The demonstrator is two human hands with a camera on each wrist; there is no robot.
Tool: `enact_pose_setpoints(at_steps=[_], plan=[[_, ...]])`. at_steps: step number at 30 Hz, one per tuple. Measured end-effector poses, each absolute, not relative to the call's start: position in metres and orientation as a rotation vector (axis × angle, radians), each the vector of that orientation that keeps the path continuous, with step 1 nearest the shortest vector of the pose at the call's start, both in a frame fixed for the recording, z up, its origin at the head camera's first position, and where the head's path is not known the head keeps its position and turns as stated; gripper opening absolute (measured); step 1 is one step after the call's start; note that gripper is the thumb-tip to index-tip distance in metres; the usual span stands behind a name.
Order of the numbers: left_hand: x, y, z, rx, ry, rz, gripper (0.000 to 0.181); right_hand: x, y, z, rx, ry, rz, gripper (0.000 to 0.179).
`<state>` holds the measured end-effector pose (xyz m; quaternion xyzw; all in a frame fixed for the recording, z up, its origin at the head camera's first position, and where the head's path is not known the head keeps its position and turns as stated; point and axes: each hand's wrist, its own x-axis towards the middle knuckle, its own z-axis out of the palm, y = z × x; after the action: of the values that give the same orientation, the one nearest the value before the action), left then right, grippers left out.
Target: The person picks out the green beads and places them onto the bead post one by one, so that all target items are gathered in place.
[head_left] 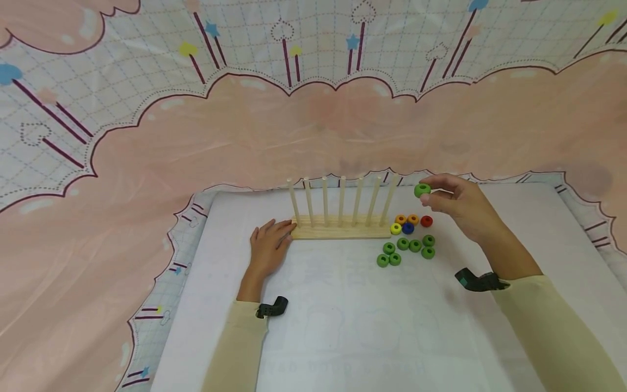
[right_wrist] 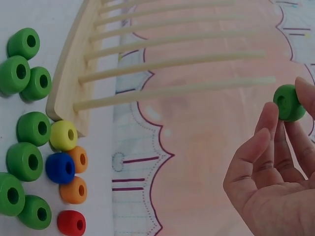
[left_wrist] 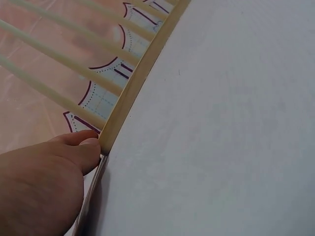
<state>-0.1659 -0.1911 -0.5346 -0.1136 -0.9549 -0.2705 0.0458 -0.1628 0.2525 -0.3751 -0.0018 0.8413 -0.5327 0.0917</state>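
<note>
A pale wooden peg rack (head_left: 340,231) with several upright pegs stands toward the back of the white table. My left hand (head_left: 266,245) rests at the rack's left end, fingertips on the edge of the base; the left wrist view shows the thumb and a finger (left_wrist: 88,142) at that end. Raised to the right of the rack, my right hand (head_left: 460,204) pinches a green bead (head_left: 422,190) between thumb and fingertips. In the right wrist view the held bead (right_wrist: 289,103) is close to the tip of the end peg (right_wrist: 172,93). All the pegs are bare.
Several green beads (head_left: 415,246) lie right of and in front of the rack. Near its right end are a yellow bead (head_left: 395,228), a blue bead (head_left: 408,228), two orange beads (head_left: 413,219) and a red bead (head_left: 426,221). A patterned pink cloth (head_left: 343,130) hangs behind the table (head_left: 333,326).
</note>
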Motion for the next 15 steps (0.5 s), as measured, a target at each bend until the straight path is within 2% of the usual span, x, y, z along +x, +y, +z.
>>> enact_pose_setpoints(at_steps=[15], plan=[[-0.165,-0.186,-0.531,-0.312,-3.05,-0.751,0.046,-0.163,0.254,-0.364,-0.111,2.555,-1.639,0.042]])
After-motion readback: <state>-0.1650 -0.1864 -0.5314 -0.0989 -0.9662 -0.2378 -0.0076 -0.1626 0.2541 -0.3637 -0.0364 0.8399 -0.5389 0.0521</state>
